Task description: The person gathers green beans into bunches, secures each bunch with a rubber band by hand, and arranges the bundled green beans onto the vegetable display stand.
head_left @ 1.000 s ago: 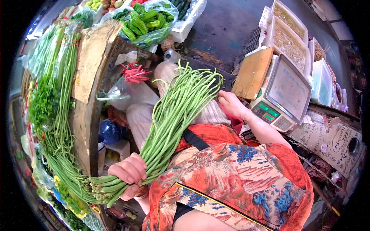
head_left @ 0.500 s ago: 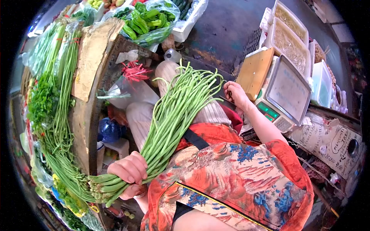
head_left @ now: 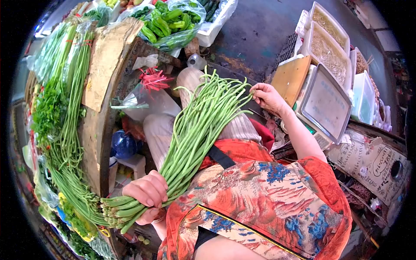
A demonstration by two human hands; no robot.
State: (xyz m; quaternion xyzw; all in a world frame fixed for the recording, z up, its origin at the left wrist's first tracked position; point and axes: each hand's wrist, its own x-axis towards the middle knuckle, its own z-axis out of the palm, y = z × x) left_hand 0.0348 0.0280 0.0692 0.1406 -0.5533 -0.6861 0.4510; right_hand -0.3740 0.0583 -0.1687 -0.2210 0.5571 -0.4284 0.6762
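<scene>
My left hand (head_left: 147, 193) is wrapped round a thick bunch of long green beans (head_left: 195, 130) close to its cut ends. The bunch lies slantwise across my lap, its thin tips fanning out at the upper right. At those tips my right hand (head_left: 271, 100) has thumb and fingers pinched together on the end of a long bean. The rest of that hand is curled, and its palm is hidden. A red patterned apron (head_left: 260, 186) covers my front below the bunch.
A worn wooden board edge (head_left: 106, 147) runs along my left, with more long beans (head_left: 76, 130) and herbs beyond it. Green peppers (head_left: 167, 21) fill a bag at the back. A weighing scale (head_left: 326, 104) and white tubs (head_left: 329, 56) stand right.
My right hand has moved up and slightly left, away from beside the scale, and its fingertips now meet the bean tips. My left hand keeps its grip on the bunch.
</scene>
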